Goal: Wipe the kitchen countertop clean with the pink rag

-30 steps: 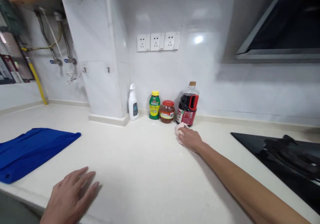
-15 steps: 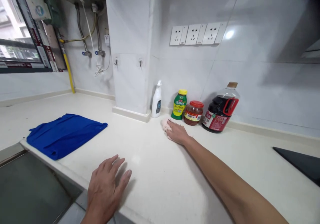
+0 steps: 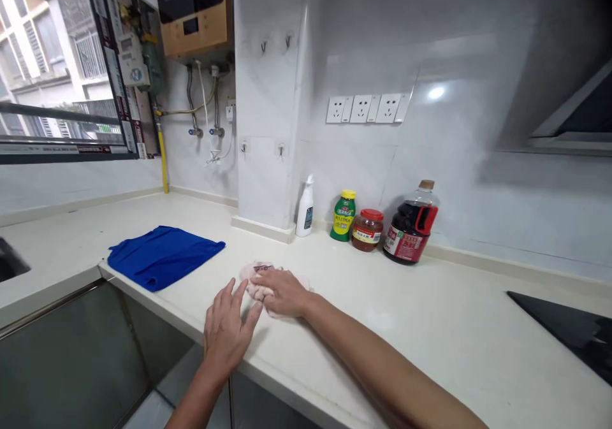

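Under my right hand (image 3: 283, 294) a crumpled pale pink cloth (image 3: 258, 290) is pressed against the white countertop (image 3: 335, 346); the fingers curl over it and part of it spreads out past them. My left hand (image 3: 230, 324) hovers at the counter's front edge, fingers apart and holding nothing, its fingertips close to the cloth's left side. Whether they touch the cloth I cannot tell. To the left of both hands a blue cloth (image 3: 165, 257) lies spread flat, its near corner by the counter's edge.
Along the wall stand a white bottle (image 3: 305, 209), a green bottle with yellow cap (image 3: 343, 217), a red-lidded jar (image 3: 367, 231) and a large dark-liquid jug (image 3: 411, 228). A black cooktop (image 3: 564, 327) lies right. A wall pillar (image 3: 265, 180) juts out behind the hands.
My right hand has drawn the pink cloth from beside the bottles leftward and nearer to me. My left hand is now close to it. The head view has tilted upward.
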Motion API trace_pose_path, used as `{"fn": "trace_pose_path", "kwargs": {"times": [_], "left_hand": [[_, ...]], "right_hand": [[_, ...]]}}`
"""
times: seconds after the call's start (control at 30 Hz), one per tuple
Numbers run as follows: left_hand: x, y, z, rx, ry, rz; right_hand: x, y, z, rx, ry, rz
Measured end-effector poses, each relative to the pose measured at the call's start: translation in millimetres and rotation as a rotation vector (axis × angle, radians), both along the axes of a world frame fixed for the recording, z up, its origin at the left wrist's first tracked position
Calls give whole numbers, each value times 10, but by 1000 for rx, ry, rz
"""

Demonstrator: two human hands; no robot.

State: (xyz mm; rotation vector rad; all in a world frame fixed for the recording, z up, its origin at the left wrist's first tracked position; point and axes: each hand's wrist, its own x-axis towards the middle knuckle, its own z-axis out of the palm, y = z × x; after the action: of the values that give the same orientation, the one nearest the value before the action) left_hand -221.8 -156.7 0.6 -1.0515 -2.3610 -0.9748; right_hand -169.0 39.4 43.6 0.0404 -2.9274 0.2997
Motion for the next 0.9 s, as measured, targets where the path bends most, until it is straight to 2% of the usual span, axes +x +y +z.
{"fn": "trace_pose_path", "kwargs": {"times": [0.1,0.23,0.4,0.47,0.53,0.67,0.77,0.9], "left_hand": [[-40,-12,-6,47,-46,-4],[-144,-18,-6,61,-164,-11],[-187,-18,-13,-34,-136,-33],[-141,-26,-4,-80,-110,-32],[-77,-31,14,-133,-76,-26],[12,-16,51,-180,-24,-6],[20,2,68,-174,-3,1],[21,17,96,-173,25,0]], "right_hand": [[196,-309,-54,-6,41,128],[636,-510,-194,-55,96,286],[1506,-462,-230,-119,135,246],[1882,-297,-211,-125,162,144],[2211,-16,-218,-101,179,-25],[2600,794,-295,-15,140,-458],[2588,1404,-274,24,93,-674],[2161,1921,-124,22,2,-892]]}}
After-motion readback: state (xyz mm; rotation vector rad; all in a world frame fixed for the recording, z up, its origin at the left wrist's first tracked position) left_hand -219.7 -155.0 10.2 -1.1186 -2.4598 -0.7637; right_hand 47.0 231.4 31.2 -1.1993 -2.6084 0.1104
